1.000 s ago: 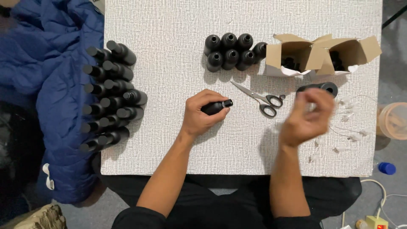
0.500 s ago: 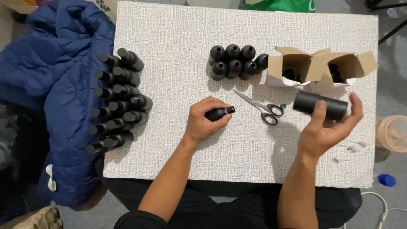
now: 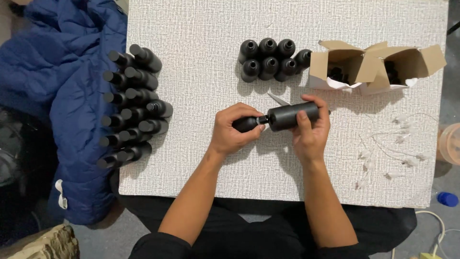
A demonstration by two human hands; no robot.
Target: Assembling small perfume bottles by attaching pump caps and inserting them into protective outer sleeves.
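Now the right hand (image 3: 310,132), gripping a black bottle (image 3: 293,115), has brought its neck to the black cap (image 3: 246,124) clenched in the left hand (image 3: 231,130), so capping begins.

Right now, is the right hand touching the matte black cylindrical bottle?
Touching: the head view shows the right hand wrapped around the matte black cylindrical bottle.

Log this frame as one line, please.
left hand: grips black cap | right hand: holds black bottle | cap at bottle neck, above table
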